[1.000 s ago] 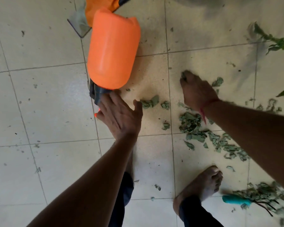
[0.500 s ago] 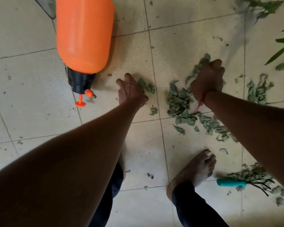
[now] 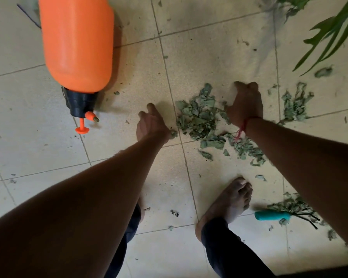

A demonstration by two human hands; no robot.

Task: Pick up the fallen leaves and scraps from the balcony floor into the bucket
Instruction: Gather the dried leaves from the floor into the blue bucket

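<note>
Down on the floor (image 3: 219,63), both hands are bracketing the leaf pile (image 3: 199,119): left hand (image 3: 151,125) is resting just left of it, fingers loosely curled on nothing, and right hand (image 3: 245,105) is cupping its right edge. Well left of the pile, an orange sprayer (image 3: 76,43) is lying.

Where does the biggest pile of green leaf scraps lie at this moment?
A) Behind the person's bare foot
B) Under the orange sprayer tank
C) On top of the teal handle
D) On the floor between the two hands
D: the largest leaf pile lies on the tiled floor between the left hand and the right hand, both lowered to the tiles at its sides.
</note>
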